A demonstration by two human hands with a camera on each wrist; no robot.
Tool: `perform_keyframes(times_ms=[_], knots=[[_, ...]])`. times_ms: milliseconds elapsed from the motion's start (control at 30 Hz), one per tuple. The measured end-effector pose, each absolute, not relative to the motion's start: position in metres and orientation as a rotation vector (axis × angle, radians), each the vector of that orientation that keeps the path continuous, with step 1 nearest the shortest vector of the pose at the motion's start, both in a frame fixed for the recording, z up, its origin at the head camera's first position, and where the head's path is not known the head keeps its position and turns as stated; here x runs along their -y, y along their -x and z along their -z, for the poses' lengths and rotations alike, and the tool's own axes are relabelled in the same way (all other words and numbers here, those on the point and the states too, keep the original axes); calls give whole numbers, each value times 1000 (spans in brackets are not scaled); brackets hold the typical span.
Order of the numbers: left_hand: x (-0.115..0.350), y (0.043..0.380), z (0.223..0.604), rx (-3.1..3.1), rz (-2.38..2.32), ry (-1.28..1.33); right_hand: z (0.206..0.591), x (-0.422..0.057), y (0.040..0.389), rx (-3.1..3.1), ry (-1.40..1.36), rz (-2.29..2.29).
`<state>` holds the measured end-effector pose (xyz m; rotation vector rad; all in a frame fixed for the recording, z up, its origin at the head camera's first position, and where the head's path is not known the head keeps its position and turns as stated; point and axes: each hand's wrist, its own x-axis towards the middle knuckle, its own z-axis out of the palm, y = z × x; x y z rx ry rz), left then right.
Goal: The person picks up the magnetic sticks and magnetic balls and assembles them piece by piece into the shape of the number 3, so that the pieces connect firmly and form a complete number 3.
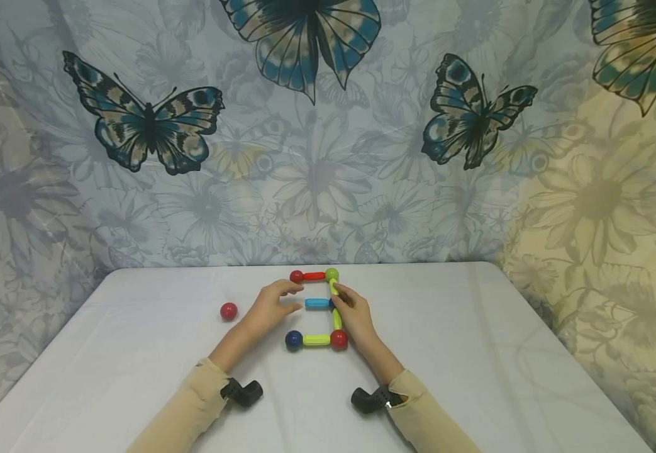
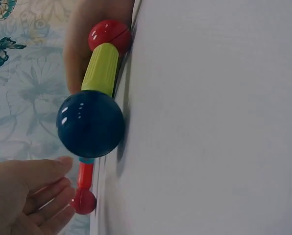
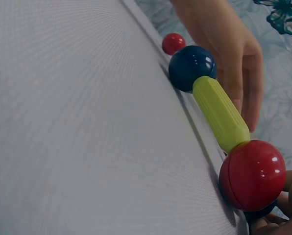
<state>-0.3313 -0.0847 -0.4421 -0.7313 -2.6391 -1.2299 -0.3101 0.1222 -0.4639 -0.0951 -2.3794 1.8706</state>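
Note:
Joined rods and balls lie on the white table in an E-like shape open to the left. Its top arm is a red rod [image 1: 314, 276] between a red ball [image 1: 296, 276] and a green ball [image 1: 331, 274]. A light blue rod [image 1: 317, 303] forms the middle arm; along the bottom, a yellow-green rod [image 1: 316, 340] links a blue ball [image 1: 294, 340] to a larger red ball [image 1: 338, 340]. My right hand [image 1: 357, 314] pinches the dark blue ball [image 3: 260, 210] at the middle joint, partly hidden by fingers. Fingers apart, my left hand [image 1: 271, 302] is just left of the light blue rod, holding nothing.
A loose red ball [image 1: 228, 311] lies on the table [image 1: 135, 352] left of my left hand. Behind the table's far edge hangs a cloth [image 1: 316, 189] printed with butterflies and flowers. Each wrist wears a black camera mount.

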Motion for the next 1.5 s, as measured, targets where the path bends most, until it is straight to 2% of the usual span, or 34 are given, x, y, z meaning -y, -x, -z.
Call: perform_keyframes(times_ms=[233,1000,1500], knots=[[110,333,433,2724,1202,667,463,-122,310,2369,105,-1888],[211,346,416,2981,1316,897,464,-123,310,2362,77,-1892],[237,347,426,3031,1362,866,463,-122,310,2377,93,-1868]])
